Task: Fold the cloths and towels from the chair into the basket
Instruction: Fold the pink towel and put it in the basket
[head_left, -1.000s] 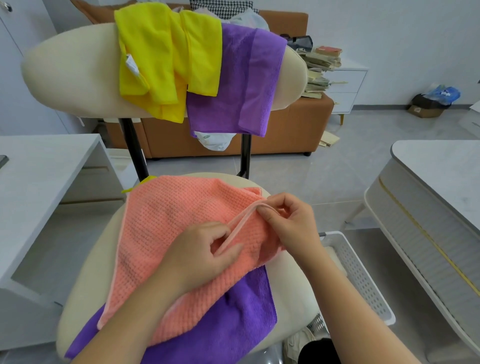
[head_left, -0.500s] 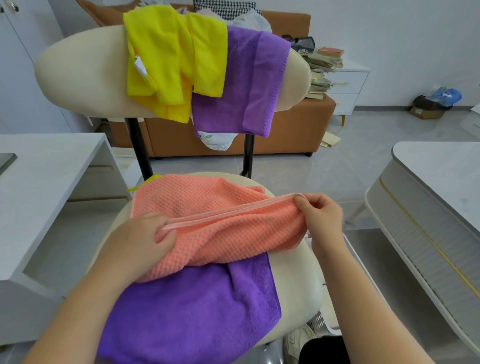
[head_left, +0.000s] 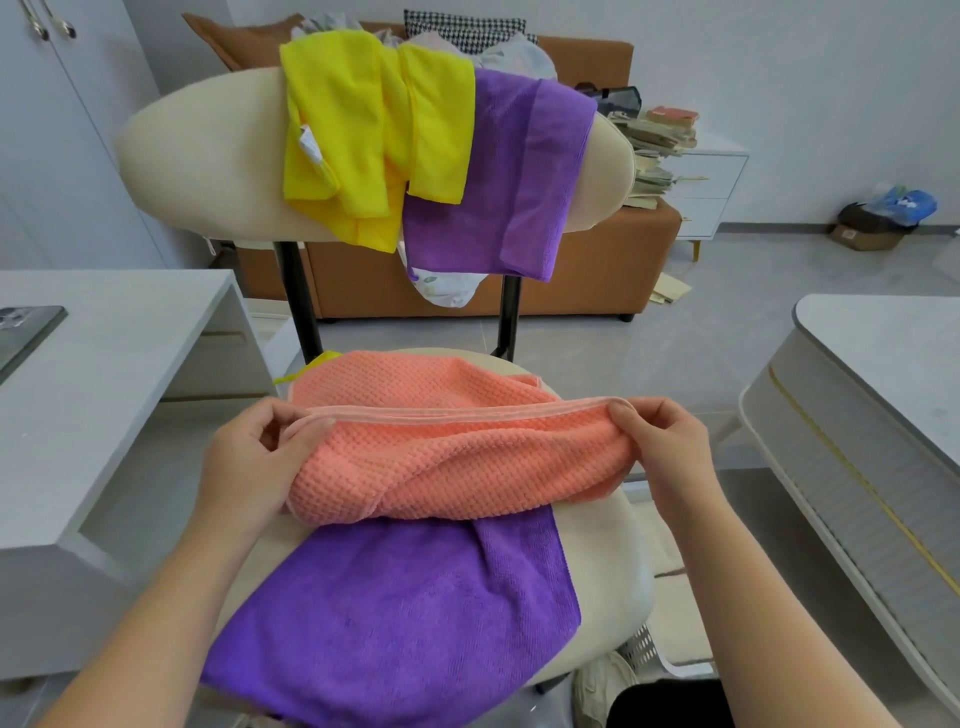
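**A:** While both hands hover over the chair in the head view, what do they hold?

**B:** The left hand (head_left: 249, 457) pinches the left end of the peach towel's (head_left: 457, 467) hemmed edge, thumb against curled fingers. The right hand (head_left: 660, 447) pinches the right end the same way. The hem runs taut and roughly level between them.

**A:** Where does the towel lie?

**B:** On the seat (head_left: 602, 561). Its far part lies flat toward the backrest (head_left: 208, 156), and its near part bunches under the lifted hem. It overlaps a purple cloth (head_left: 405, 613) that is spread over the seat's near half and hangs off the front edge.

**A:** What else waits?

**B:** A yellow cloth (head_left: 363, 135) hangs over the backrest. A second purple cloth (head_left: 509, 176) hangs to its right, partly under it. A yellow corner (head_left: 306, 366) pokes out behind the towel.

**A:** And the basket?

**B:** Only a white perforated corner (head_left: 647, 647) shows, low on the right below the seat edge. I cannot tell what lies in it.

**A:** And around the chair?

**B:** There is a desk (head_left: 104, 374) on the left, a table (head_left: 883, 364) on the right and a sofa (head_left: 597, 270) behind.
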